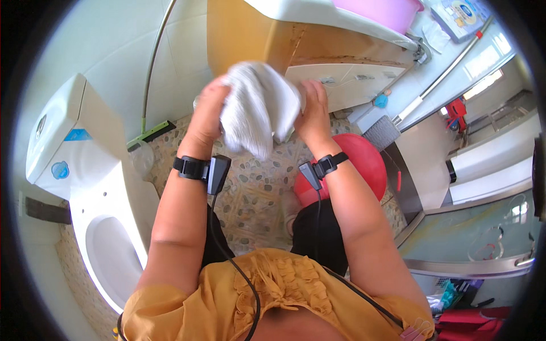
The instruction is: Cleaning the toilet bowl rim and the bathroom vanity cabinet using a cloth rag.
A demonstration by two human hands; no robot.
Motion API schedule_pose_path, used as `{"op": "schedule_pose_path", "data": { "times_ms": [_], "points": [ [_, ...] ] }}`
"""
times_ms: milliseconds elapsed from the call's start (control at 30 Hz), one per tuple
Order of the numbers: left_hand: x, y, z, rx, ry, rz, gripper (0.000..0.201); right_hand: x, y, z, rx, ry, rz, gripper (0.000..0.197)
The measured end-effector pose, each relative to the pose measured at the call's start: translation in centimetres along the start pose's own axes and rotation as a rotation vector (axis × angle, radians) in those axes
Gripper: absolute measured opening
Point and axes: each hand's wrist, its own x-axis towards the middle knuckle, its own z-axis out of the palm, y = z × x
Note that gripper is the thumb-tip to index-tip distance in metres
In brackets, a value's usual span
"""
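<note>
A whitish-grey cloth [250, 108] hangs bunched between my two hands, raised in front of me over the pebble-patterned floor. My left hand [209, 109] grips its left side, the fingers partly hidden behind the folds. At the cloth's right edge is my right hand [313, 111], its fingers bent around that side and its fingertips partly out of sight. Both wrists wear black straps with small devices and cables. Below my right forearm stands a red bucket [364, 162], partly covered by the arm.
To the left is a white toilet [108, 221]. A green-edged broom [151, 135] leans on the wall. Ahead stands a wooden cabinet [244, 42] with white drawers and a pink basin [387, 12] on top. A grey mop [382, 132] and a glass door [472, 233] are at right.
</note>
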Motion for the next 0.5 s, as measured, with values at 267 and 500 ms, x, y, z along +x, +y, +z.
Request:
{"op": "schedule_pose_path", "data": {
  "times_ms": [267, 500],
  "points": [
    [2.0, -2.9, 2.4, 0.840, 0.346, 0.529, 0.057, -0.3, 0.3, 0.3, -0.062, -0.024, -0.025, 0.061],
    [2.0, -4.9, 4.3, 1.125, 0.496, 0.448, 0.060, -0.5, 0.5, 0.2, -0.056, -0.050, -0.016, 0.062]
  ]
}}
